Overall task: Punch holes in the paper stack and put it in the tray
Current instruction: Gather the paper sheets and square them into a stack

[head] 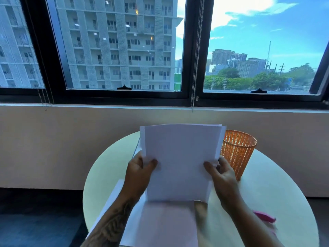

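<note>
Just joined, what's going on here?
A person holds a stack of white paper sheets upright, the left hand and right hand pinching its side edges, its bottom edge resting on loose white sheets lying on the round pale table. An orange mesh cup stands beside the right hand. No punched holes show.

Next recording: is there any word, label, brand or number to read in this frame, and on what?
Nothing can be read.
On the paper stack: none, the facing sheet looks blank.
On the orange mesh cup: no label shows.
On the pink thing: blurred, nothing legible.
On the buildings outside: no legible signs.
</note>
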Available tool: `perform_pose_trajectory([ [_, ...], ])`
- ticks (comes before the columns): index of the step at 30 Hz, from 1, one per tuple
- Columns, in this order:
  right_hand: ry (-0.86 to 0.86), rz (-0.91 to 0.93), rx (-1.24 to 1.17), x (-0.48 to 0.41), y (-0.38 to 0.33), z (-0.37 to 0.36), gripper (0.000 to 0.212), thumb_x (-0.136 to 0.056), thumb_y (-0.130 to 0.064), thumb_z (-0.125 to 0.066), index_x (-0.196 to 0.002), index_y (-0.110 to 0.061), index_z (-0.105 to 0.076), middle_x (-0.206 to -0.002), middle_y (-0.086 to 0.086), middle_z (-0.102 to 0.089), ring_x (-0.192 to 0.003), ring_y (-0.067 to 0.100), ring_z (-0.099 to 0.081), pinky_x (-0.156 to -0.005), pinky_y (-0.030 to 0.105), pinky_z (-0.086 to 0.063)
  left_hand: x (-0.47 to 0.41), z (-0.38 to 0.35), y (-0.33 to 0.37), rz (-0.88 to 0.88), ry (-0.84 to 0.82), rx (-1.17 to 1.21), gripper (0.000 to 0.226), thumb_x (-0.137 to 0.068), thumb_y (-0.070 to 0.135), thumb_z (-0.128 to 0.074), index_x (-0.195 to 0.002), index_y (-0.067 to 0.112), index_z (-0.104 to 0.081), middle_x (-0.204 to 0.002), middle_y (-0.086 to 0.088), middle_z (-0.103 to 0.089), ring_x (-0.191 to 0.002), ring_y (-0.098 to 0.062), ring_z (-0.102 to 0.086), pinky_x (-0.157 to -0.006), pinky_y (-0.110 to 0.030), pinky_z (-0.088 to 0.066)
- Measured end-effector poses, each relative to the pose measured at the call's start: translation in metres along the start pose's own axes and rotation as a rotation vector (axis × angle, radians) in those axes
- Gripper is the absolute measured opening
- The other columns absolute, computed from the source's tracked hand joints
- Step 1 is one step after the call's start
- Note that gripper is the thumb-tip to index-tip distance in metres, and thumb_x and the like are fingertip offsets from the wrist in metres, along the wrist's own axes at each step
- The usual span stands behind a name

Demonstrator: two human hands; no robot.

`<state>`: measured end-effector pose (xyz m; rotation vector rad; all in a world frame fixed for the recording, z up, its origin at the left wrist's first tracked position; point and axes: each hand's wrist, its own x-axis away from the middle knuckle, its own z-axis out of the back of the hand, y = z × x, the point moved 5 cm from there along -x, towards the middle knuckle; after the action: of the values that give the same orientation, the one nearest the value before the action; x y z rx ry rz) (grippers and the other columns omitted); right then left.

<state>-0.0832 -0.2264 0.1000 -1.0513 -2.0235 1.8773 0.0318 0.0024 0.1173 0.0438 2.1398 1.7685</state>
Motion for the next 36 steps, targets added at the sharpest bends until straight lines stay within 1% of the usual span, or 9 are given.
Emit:
perform_pose_trajectory([
  [3,0.013,-0.038,-0.009,0.003,0.014,-0.002,0.02,-0.096,-0.002,-0.06,-0.107,-0.018,-0.065,-0.094,0.002,-0.078,-0.085,0.019,-0.074,-0.069,0.027,-0.059,0.002,-0.004,-0.016,0.058,0.018,-0.021,0.021,-0.092,-0.001,-0.061,-0.097,0.018,-0.069,-0.088,0.006,-0.078,-0.084,-0.018,-0.072,-0.067,-0.023,-0.056],
  [9,-0.011,0.011,-0.009,-0.009,0.003,-0.011,0.025,-0.096,-0.001,-0.059,-0.109,-0.022,-0.063,-0.098,0.001,-0.077,-0.089,0.022,-0.073,-0.077,0.04,-0.061,-0.01,-0.005,-0.003,0.008,0.041,-0.062,0.025,-0.092,-0.002,-0.058,-0.099,0.019,-0.07,-0.093,0.0,-0.078,-0.083,-0.019,-0.073,-0.074,-0.033,-0.06],
  [13,-0.016,-0.022,0.12,-0.002,0.031,-0.006,0.03,-0.094,-0.006,-0.063,-0.11,-0.032,-0.062,-0.104,-0.002,-0.076,-0.095,0.022,-0.073,-0.086,0.05,-0.059,0.001,-0.004,-0.026,0.066,-0.03,-0.059,0.029,-0.091,-0.005,-0.058,-0.104,0.017,-0.07,-0.096,0.005,-0.078,-0.088,-0.015,-0.074,-0.074,-0.027,-0.059],
  [20,-0.044,-0.023,0.13,-0.013,0.031,-0.017,0.024,-0.098,-0.004,-0.057,-0.106,-0.026,-0.061,-0.1,0.005,-0.072,-0.093,0.021,-0.07,-0.08,0.035,-0.057,-0.018,0.021,-0.025,0.032,0.113,-0.194,0.018,-0.093,0.006,-0.062,-0.079,0.015,-0.07,-0.07,-0.001,-0.071,-0.058,-0.012,-0.063,-0.052,-0.02,-0.048],
  [23,-0.017,-0.059,0.318,-0.011,0.055,-0.008,0.031,-0.092,0.0,-0.054,-0.104,-0.027,-0.06,-0.103,0.003,-0.068,-0.101,0.026,-0.065,-0.081,0.031,-0.05,-0.027,0.044,-0.022,0.031,0.178,-0.264,0.022,-0.092,0.009,-0.061,-0.071,0.014,-0.064,-0.058,0.006,-0.063,-0.051,-0.012,-0.053,-0.048,-0.023,-0.042],
  [26,-0.252,-0.115,0.721,0.009,0.093,-0.016,0.028,-0.091,-0.007,-0.058,-0.112,-0.025,-0.063,-0.114,-0.004,-0.066,-0.111,0.02,-0.06,-0.08,0.02,-0.043,-0.032,0.064,-0.028,0.069,0.241,-0.321,0.019,-0.088,0.013,-0.058,-0.069,0.013,-0.06,-0.059,0.004,-0.058,-0.055,-0.017,-0.048,-0.052,-0.026,-0.039],
  [29,-0.509,0.146,1.109,0.025,0.108,-0.027,0.034,-0.092,-0.034,-0.061,-0.123,-0.024,-0.068,-0.13,-0.007,-0.065,-0.122,0.018,-0.055,-0.096,0.025,-0.039,-0.036,0.072,-0.029,0.077,0.272,-0.317,0.016,-0.086,0.016,-0.058,-0.073,0.01,-0.062,-0.063,0.003,-0.059,-0.057,-0.017,-0.049,-0.055,-0.028,-0.041],
  [34,-0.341,0.204,1.378,0.014,0.094,-0.012,0.032,-0.085,-0.056,-0.057,-0.084,-0.026,-0.067,-0.096,-0.008,-0.063,-0.098,0.021,-0.058,-0.075,0.033,-0.041,-0.043,0.085,-0.028,0.053,0.317,-0.306,0.012,-0.082,0.019,-0.059,-0.078,0.009,-0.064,-0.064,0.004,-0.062,-0.057,-0.018,-0.049,-0.056,-0.031,-0.041],
  [36,-0.325,0.153,1.402,0.008,0.09,-0.012,0.035,-0.086,-0.061,-0.055,-0.09,-0.027,-0.063,-0.1,-0.008,-0.06,-0.103,0.02,-0.055,-0.077,0.034,-0.042,-0.044,0.087,-0.028,0.056,0.324,-0.305,0.013,-0.082,0.018,-0.058,-0.078,0.007,-0.064,-0.062,0.004,-0.06,-0.056,-0.018,-0.047,-0.055,-0.031,-0.039],
])
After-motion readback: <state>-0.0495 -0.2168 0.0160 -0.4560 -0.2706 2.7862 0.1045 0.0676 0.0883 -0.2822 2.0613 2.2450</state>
